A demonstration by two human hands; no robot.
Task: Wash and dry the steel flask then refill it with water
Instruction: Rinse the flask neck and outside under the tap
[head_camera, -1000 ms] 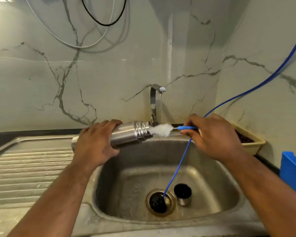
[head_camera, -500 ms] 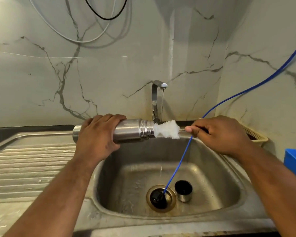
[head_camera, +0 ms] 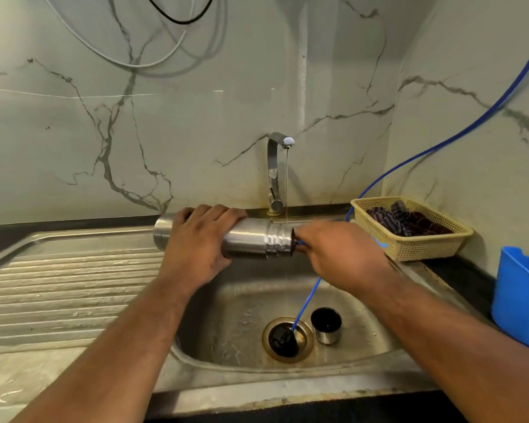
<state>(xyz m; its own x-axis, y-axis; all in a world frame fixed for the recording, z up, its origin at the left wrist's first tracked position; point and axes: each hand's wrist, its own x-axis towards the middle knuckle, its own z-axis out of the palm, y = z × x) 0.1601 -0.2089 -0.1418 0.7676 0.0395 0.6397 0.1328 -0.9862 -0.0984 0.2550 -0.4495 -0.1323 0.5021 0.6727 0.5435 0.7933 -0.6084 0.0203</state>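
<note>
Over steel sink (head_camera: 367, 340), L hand (head_camera: 196, 248) grips ribbed-neck flask (head_camera: 251, 239), R hand (head_camera: 339, 254) blue handle (head_camera: 302, 242).

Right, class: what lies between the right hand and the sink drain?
In the head view, a thin blue tube slants from under the right hand down into the drain.

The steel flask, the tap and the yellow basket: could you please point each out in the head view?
steel flask (head_camera: 251, 239), head view, on its bare body beside the ribbed neck
tap (head_camera: 271, 172), head view, on its upright neck
yellow basket (head_camera: 416, 247), head view, on its front mesh wall
</note>
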